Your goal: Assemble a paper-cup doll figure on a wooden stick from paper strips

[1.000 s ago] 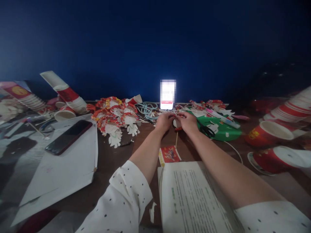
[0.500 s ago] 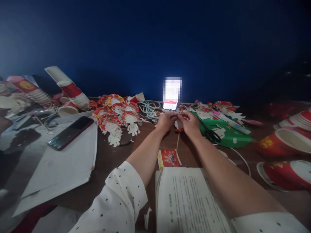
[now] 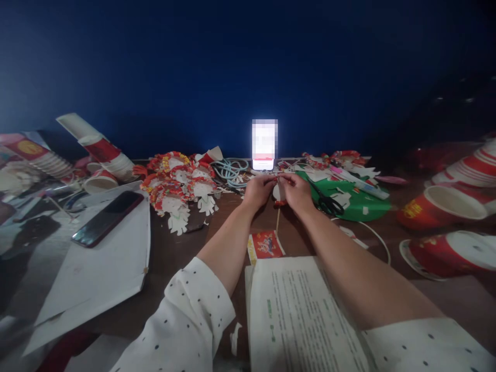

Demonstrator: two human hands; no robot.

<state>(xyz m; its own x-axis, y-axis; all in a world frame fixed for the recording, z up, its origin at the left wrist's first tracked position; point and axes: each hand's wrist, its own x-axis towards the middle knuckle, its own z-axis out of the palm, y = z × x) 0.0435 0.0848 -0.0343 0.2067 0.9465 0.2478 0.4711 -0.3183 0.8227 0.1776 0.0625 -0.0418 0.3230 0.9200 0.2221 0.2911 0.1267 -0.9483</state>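
Note:
My left hand (image 3: pixel 259 191) and my right hand (image 3: pixel 297 192) meet fingertip to fingertip over the middle of the table. Both pinch a small white and red paper piece (image 3: pixel 279 194); its exact shape is partly hidden by the fingers. Below it a thin stick (image 3: pixel 278 221) runs down towards a red printed paper (image 3: pixel 268 245) lying on the tabletop. Just beyond the hands stands a lit phone (image 3: pixel 264 142), its screen blurred out. To the right of my right hand, black-handled scissors (image 3: pixel 332 205) rest on a green sheet (image 3: pixel 372 207).
A pile of red ring-shaped paper crafts with white cut-outs (image 3: pixel 178 217) lies left of the hands, near a coiled light-blue cord (image 3: pixel 230 170). A printed booklet (image 3: pixel 298 310) is in front. A dark phone (image 3: pixel 108 218) lies on white board at left. Red paper cups (image 3: pixel 453 204) crowd the right.
The view has shifted slightly, so most things sit further left in it. Both hands keep pinching the paper piece, with the fingers a little shifted.

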